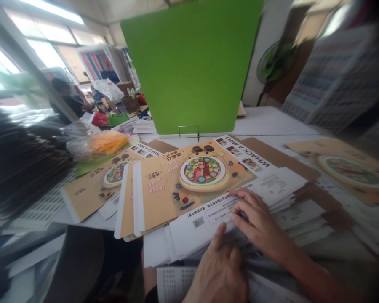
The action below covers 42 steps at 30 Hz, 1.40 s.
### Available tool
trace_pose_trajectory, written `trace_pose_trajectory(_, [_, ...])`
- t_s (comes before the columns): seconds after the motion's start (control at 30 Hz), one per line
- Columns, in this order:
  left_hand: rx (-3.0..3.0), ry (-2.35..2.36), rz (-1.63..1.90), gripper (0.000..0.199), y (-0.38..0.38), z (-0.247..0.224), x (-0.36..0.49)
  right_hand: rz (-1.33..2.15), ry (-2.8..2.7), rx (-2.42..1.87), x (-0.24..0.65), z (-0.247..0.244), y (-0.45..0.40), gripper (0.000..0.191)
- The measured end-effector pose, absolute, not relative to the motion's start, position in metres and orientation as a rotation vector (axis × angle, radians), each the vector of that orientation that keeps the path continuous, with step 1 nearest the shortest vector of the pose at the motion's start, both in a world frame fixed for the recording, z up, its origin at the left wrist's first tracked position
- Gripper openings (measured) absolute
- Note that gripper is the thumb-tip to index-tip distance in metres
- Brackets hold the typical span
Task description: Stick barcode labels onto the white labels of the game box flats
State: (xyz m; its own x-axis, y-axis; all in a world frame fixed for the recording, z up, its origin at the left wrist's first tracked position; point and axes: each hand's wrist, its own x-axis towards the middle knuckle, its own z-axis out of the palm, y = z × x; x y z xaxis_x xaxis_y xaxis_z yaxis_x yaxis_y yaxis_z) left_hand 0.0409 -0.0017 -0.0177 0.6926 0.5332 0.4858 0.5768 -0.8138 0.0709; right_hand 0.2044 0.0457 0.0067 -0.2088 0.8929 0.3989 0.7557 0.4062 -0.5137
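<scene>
My left hand (217,269) lies flat at the lower middle, its fingers apart on the white flap of a stack of printed cardboard box blanks (208,185). The top blank shows a round mole game picture and the words "WHACK A MOLE". My right hand (259,223) rests curled on the white barcode panel near the stack's edge, with the fingertips on the top sheet. Another tan blank (85,198) lies to the left, and a blurred one (350,172) lies to the right.
A green upright board (192,63) stands on a wire stand (188,131) beyond the blanks. A plastic bag with yellow contents (107,143) lies at the left, near a blurred dark stack (19,164). A seated person (66,99) is in the background, and a fan (276,63) stands at the back right.
</scene>
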Motion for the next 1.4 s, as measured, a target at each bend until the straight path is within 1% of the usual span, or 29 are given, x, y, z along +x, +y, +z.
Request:
trace_pose_trajectory(0.27, [-2.855,-0.953,-0.654,0.023,-0.002,-0.013,0.038,0.172,-2.038,-1.379,0.203,0.004,0.043,0.016])
trace_pose_trajectory(0.4, [-2.779,-0.934,-0.707,0.022,-0.001,-0.016,0.039,0.080,-2.009,-1.351,0.202,-0.003,0.045,0.011])
trace_pose_trajectory(0.5, [-2.744,-0.926,-0.730,0.021,-0.001,-0.019,0.038,0.032,-1.948,-1.330,0.201,-0.008,0.047,0.004])
trace_pose_trajectory(0.53, [-2.735,-0.918,-0.725,0.021,-0.002,-0.020,0.037,0.032,-1.938,-1.334,0.201,-0.009,0.047,0.005])
trace_pose_trajectory(0.67, [-2.683,-0.885,-0.756,0.022,-0.003,-0.029,0.036,-0.011,-1.974,-1.401,0.197,-0.013,0.045,0.029])
trace_pose_trajectory(0.73, [-2.665,-0.876,-0.767,0.022,-0.005,-0.033,0.035,-0.038,-1.970,-1.426,0.195,-0.015,0.045,0.034])
trace_pose_trajectory(0.77, [-2.667,-0.877,-0.755,0.022,-0.006,-0.034,0.034,-0.037,-1.957,-1.431,0.195,-0.016,0.046,0.032])
trace_pose_trajectory(0.87, [-2.694,-0.902,-0.681,0.024,-0.009,-0.033,0.031,-0.011,-1.906,-1.403,0.198,-0.018,0.051,0.017])
trace_pose_trajectory(0.97, [-2.691,-0.926,-0.679,0.025,-0.012,-0.029,0.026,0.013,-1.865,-1.311,0.208,-0.016,0.055,0.019])
trace_pose_trajectory(1.07, [-2.662,-0.923,-0.769,0.025,-0.014,-0.027,0.025,0.013,-1.796,-1.273,0.239,-0.018,0.055,0.019])
trace_pose_trajectory(1.13, [-2.638,-0.904,-0.847,0.027,-0.016,-0.029,0.026,-0.081,-1.690,-1.374,0.278,-0.024,0.054,0.018])
trace_pose_trajectory(1.27, [-2.592,-0.895,-0.959,0.030,-0.020,-0.045,0.033,-0.351,-1.483,-1.906,0.388,-0.040,0.051,0.028])
trace_pose_trajectory(1.4, [-2.606,-0.846,-0.948,0.029,-0.023,-0.064,0.038,-0.331,-1.394,-2.264,0.480,-0.057,0.041,0.032])
